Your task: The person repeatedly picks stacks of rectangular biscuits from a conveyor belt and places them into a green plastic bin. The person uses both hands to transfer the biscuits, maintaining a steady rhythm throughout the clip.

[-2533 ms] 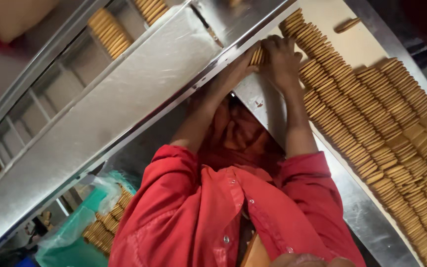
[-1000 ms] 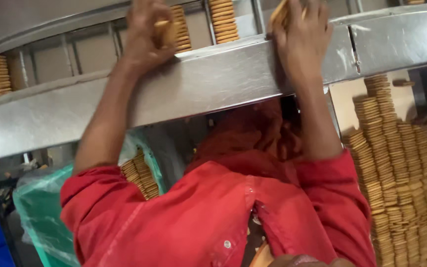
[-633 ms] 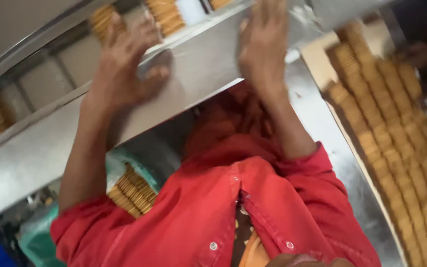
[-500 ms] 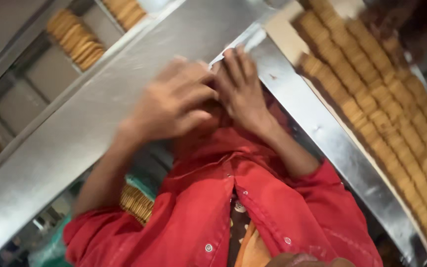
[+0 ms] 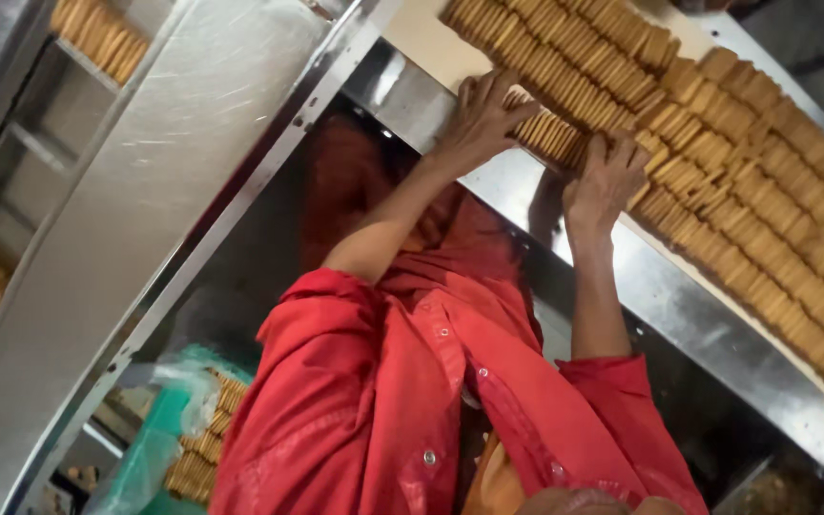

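Both arms outstretched, left hand (image 5: 482, 119) and right hand (image 5: 606, 179) clasped around a biscuit stack (image 5: 550, 136).

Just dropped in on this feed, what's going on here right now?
A person in a red button-up shirt is working at a belt of tan round biscuits standing on edge in long rows. Both bare hands are on one short stack of those biscuits at the near edge: the left hand presses one end, the right hand the other. A steel rail runs below. More biscuits sit in a green plastic-lined bin at lower left.
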